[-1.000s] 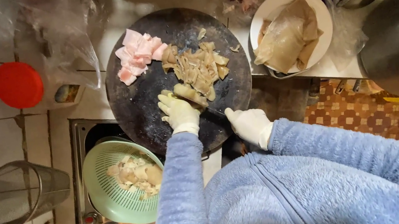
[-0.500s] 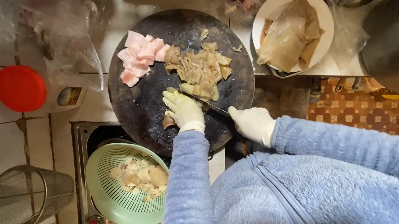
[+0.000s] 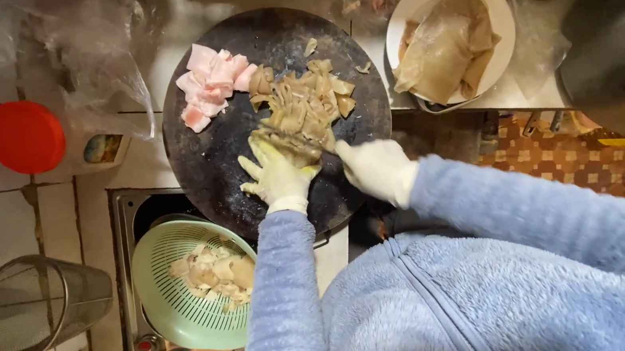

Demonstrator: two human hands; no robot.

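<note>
While our right hand [image 3: 376,167] grips the knife [image 3: 293,139], we keep our left hand [image 3: 276,174] spread, fingers clear, on the meat [image 3: 303,104] at the board's [image 3: 231,170] two o'clock.

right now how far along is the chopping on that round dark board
Done: tan chopped strips and pink cubes are piled on the round dark cutting board. In hand: gloved left hand steadies a piece, right hand cuts. Left: whole tan sheets on the white plate.
</note>
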